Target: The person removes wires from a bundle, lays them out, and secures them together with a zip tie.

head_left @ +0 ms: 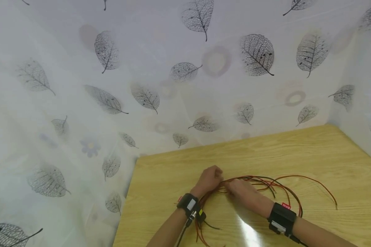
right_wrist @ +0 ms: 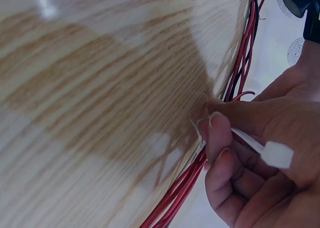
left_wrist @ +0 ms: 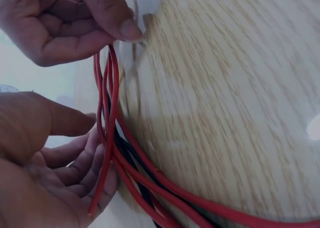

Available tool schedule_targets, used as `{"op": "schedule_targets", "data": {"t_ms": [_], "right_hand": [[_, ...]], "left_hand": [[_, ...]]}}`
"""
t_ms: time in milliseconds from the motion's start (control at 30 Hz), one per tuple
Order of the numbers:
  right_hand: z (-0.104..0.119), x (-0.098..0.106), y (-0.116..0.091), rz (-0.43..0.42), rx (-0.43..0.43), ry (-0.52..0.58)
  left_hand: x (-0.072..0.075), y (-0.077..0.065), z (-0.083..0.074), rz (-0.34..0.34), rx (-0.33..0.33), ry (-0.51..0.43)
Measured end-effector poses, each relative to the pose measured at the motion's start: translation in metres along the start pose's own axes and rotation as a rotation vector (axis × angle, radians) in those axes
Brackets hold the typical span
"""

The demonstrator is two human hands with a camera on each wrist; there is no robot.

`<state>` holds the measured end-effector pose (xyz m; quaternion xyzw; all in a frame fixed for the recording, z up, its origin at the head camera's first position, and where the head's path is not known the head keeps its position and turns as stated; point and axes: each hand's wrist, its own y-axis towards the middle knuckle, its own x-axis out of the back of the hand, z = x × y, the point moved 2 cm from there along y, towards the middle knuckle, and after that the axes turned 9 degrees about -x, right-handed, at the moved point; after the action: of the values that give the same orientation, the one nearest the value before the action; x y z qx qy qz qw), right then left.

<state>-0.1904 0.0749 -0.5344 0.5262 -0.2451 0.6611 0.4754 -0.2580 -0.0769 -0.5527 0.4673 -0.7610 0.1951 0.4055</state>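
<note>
A bundle of red and black wires (left_wrist: 114,78) curves across the table through both hands. My left hand (head_left: 208,178) holds it, thumb at the near side and fingers curled behind; in the left wrist view one cut red end hangs across that palm. Just to the right along the bundle, my right hand (head_left: 242,192) pinches a white cable tie (right_wrist: 276,154) between thumb and fingers, its blocky head sticking out over the palm. The tie's other end is mostly hidden by the fingertips, which are right at the wires.
The wood-grain table (head_left: 160,192) ends at a pale curtain (head_left: 216,96) printed with leaves. Loose wire ends spread out to the right and toward the front edge. Black bands (head_left: 282,218) with cables sit on both wrists.
</note>
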Motion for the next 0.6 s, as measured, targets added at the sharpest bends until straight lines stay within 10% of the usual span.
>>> {"op": "schedule_targets", "data": {"t_ms": [367, 600], "right_hand": [[-0.004, -0.004, -0.001, -0.009, 0.039, 0.147], [-0.015, 0.011, -0.011, 0.21, 0.094, 0.359]], "left_hand": [[0.0, 0.003, 0.001, -0.014, 0.022, -0.019], [-0.001, 0.003, 0.005, -0.094, -0.019, -0.019]]}}
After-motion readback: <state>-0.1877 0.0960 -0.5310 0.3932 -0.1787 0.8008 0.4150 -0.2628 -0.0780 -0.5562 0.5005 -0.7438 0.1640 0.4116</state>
